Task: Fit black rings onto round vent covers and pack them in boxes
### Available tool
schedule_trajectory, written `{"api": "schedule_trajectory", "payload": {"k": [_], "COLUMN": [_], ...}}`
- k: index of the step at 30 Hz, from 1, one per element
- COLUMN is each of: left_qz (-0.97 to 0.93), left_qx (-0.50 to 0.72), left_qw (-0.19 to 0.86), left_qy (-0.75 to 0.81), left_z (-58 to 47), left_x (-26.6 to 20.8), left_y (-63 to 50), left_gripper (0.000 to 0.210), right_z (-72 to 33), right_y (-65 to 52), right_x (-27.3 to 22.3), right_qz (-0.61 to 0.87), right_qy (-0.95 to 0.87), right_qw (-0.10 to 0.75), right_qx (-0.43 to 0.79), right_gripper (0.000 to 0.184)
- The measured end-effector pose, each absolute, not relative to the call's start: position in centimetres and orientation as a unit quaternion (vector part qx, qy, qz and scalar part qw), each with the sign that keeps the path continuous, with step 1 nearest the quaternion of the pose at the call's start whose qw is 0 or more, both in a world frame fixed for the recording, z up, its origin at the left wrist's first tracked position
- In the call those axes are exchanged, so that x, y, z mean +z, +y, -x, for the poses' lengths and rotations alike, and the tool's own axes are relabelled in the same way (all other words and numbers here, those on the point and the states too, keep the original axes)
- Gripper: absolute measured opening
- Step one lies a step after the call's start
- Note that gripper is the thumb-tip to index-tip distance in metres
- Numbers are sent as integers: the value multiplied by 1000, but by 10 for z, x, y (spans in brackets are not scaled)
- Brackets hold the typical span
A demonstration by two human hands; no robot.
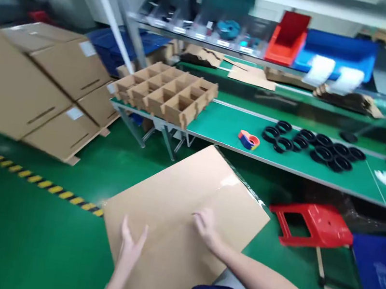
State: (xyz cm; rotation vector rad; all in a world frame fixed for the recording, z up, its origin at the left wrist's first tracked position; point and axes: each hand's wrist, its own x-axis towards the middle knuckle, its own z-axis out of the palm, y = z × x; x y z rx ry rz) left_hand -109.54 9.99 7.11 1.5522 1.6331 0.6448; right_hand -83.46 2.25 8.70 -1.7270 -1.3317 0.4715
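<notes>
A large brown cardboard box (176, 205) stands at an angle right in front of me, with clear shiny tape (245, 184) along its far right edge. My left hand (130, 249) is over the left part of the cardboard, thumb and fingers spread, holding nothing. My right hand (205, 225) is near the middle of the same panel. Its fingers are curled together, with a small dark spot at their tips; whether this is a slot in the cardboard or a small object I cannot make out.
A green workbench (218, 124) carries a cardboard divider grid (168, 89), an orange and blue tape dispenser (248, 140) and several black rings (321, 154). Large cartons (69, 66) stand at left beside striped floor tape (37, 180). A red stool (326, 226) is at right.
</notes>
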Motion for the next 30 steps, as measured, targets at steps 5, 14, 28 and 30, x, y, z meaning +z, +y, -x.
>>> {"api": "schedule_trajectory", "payload": {"k": [5, 14, 28, 30], "left_qz": [-729, -712, -628, -623], "left_qx": [196, -6, -157, -139], "left_qw": [421, 528, 655, 665], "left_qy": [502, 462, 390, 387], "left_z": [889, 675, 651, 655], "left_x": [106, 87, 65, 66], "left_y": [250, 399, 428, 426], "left_gripper": [47, 88, 34, 35], "right_z": [656, 626, 590, 587], "right_y": [-86, -100, -81, -83], "right_x": [65, 13, 17, 14], "right_qz": [841, 759, 719, 718], "right_qy": [-178, 37, -14, -22], "right_qw": [497, 601, 568, 554], "right_qx": [113, 249, 400, 422], "right_gripper": [46, 60, 47, 49]}}
